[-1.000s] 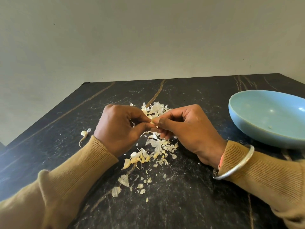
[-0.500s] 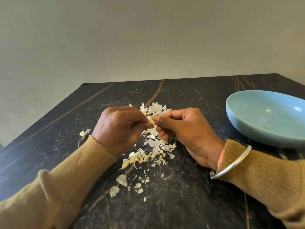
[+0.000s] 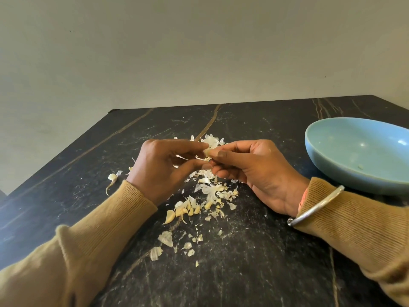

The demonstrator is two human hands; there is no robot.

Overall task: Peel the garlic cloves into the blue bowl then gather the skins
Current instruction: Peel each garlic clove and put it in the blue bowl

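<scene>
A small garlic clove (image 3: 207, 152) is pinched between my left hand (image 3: 162, 168) and my right hand (image 3: 252, 171), held just above the table. Fingertips and thumbs of both hands meet on it, so most of the clove is hidden. Under the hands lies a heap of white garlic skins (image 3: 210, 190), with several unpeeled cloves (image 3: 184, 210) at its near side. The blue bowl (image 3: 332, 165) stands at the right, beyond my right wrist; only a tiny speck shows inside it.
The black marble table (image 3: 243, 273) runs to a pale wall behind. A stray clove with a stem (image 3: 111, 178) lies left of my left wrist. Loose skin flakes (image 3: 166, 239) are scattered nearer to me. A metal bangle (image 3: 316, 206) circles my right wrist.
Both hands have lifted slightly and opened a little around the clove, fingers spreading as they work its skin. The bowl and the heap have stayed where they were.
</scene>
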